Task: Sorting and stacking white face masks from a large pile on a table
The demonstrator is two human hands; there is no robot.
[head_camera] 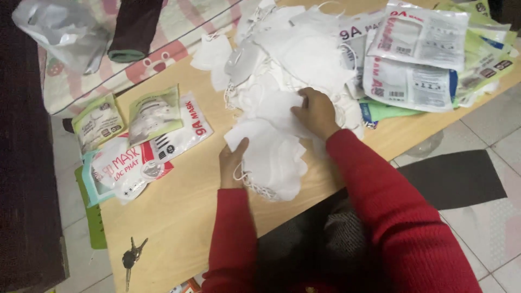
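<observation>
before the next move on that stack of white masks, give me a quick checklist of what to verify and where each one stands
1. Left hand on the stack of white masks: ok, thumb on top at the near edge.
2. Right hand on the stack: ok, fingers press its far edge.
3. Stack fully on the wooden table: not ok, its near side reaches the table edge.
4. Stack separate from the loose mask pile: cannot tell, the whites run together.
5. Ear loops free: cannot tell, some loops show at the near edge, tangled or not is unclear.
6. Bunch of keys clear of the hands: ok, far toward the near left corner.
</observation>
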